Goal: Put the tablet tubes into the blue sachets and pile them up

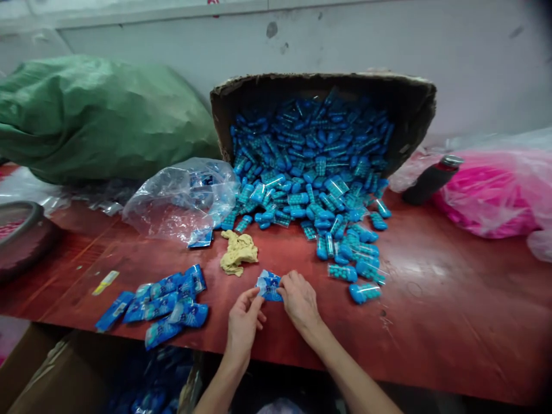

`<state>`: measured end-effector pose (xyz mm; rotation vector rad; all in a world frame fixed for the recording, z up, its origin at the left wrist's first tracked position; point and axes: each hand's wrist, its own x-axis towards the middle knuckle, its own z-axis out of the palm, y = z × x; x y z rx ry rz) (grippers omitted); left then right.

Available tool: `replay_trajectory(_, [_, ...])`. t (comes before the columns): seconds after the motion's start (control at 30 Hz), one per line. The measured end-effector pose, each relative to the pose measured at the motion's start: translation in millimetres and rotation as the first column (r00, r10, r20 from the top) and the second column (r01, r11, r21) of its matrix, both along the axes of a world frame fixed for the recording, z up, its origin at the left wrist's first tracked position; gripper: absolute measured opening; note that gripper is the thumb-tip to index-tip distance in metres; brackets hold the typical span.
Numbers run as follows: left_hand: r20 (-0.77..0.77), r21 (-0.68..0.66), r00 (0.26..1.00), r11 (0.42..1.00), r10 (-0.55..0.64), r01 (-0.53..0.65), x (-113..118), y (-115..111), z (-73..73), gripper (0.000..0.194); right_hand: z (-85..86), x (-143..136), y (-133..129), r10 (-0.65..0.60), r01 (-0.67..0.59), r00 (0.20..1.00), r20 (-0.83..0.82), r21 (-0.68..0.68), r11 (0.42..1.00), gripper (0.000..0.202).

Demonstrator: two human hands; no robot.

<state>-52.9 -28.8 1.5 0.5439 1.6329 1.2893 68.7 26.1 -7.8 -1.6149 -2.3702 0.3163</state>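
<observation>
Between both hands is a small blue printed packet (269, 286), held just over the red table. My left hand (245, 316) pinches its left side between thumb and fingers. My right hand (299, 298) grips the right edge, its fingers covering that end. To the left lies a group of similar blue packets (161, 305), some overlapping. Beyond the hands sits a crumpled pale yellow cloth or glove (238, 252). A heap of blue clear-bodied capsule-shaped containers (310, 172) spills from a tipped cardboard box (425, 115) toward the right hand.
A clear plastic bag (168, 201) with blue packets stands beside the box, before a big green sack (107, 121). At right are a dark bottle (431, 181) and a bag of pink items (487, 195). A yellow-and-white strip (106, 282) and a dark bowl (32, 247) lie left. Below the table edge is an open carton (73, 368).
</observation>
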Motion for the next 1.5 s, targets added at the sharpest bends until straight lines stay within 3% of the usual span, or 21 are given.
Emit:
replay_trajectory(0.17, [0.065,-0.002,0.998,1.0,0.016,-0.016,-2.2,-1.6,1.3,0.038,0.2,1.8,-1.9,0.017,-0.017,1.0,0.013,0.015,1.0,0.001])
replay_trajectory(0.47, [0.09,-0.005,0.996,1.0,0.016,-0.016,-4.3,-5.2,2.5,0.037,-9.5,-2.4,1.8,0.044,-0.045,0.999,0.007,0.063,0.997,0.016])
replay_trajectory(0.6, [0.132,-0.024,0.989,0.998,0.061,-0.058,0.4,-6.6,4.5,0.04,0.9,6.0,0.0,0.088,-0.084,0.995,-0.045,0.082,0.993,0.016])
replay_trajectory(0.7, [0.217,-0.023,0.976,1.0,0.014,-0.009,6.6,-4.7,5.4,0.04,15.4,12.5,-15.5,0.12,-0.105,0.972,-0.201,0.084,0.991,0.018])
replay_trajectory(0.8, [0.274,-0.003,0.961,1.0,-0.025,0.027,12.5,-2.2,5.6,0.029,23.2,14.1,-30.8,0.116,-0.123,0.843,-0.525,0.022,0.992,0.017])
replay_trajectory(0.9, [0.341,0.01,0.94,1.0,-0.025,0.023,17.2,-1.7,6.0,0.027,17.9,10.2,-34.4,-0.129,-0.102,0.576,-0.807,-0.227,0.968,0.015])
replay_trajectory(0.97, [0.369,0.018,0.929,1.0,-0.028,0.023,19.8,-2.4,5.7,0.027,10.5,6.2,-32.0,-0.326,-0.168,0.398,-0.857,-0.418,0.893,0.02])
replay_trajectory(1.03, [0.329,0.008,0.944,1.0,-0.002,0.0,21.8,-3.0,3.9,0.029,4.0,2.1,-29.8,-0.44,-0.218,0.312,-0.842,-0.514,0.83,0.011])
replay_trajectory(1.17, [0.124,-0.007,0.99,0.998,0.069,-0.069,24.1,-1.3,-4.6,0.03,-4.3,-6.1,-34.6,-0.481,-0.169,0.295,-0.825,-0.541,0.824,0.016])
replay_trajectory(1.3, [0.195,-0.044,0.978,0.997,0.077,-0.07,26.1,4.7,-12.8,0.04,-14.2,-14.3,-41.2,-0.527,-0.09,0.257,-0.81,-0.563,0.821,0.025])
replay_trajectory(1.4, [0.244,-0.063,0.97,0.997,-0.02,0.036,25.2,9.5,-14.5,0.042,-18.2,-14.6,-36.9,-0.481,-0.017,0.301,-0.824,-0.509,0.861,0.028])
replay_trajectory(1.5, [0.305,-0.041,0.946,0.991,-0.107,0.125,21.9,10.6,-10.0,0.039,-9.7,-8.3,-33.3,-0.404,0.052,0.413,-0.816,-0.422,0.905,0.03])
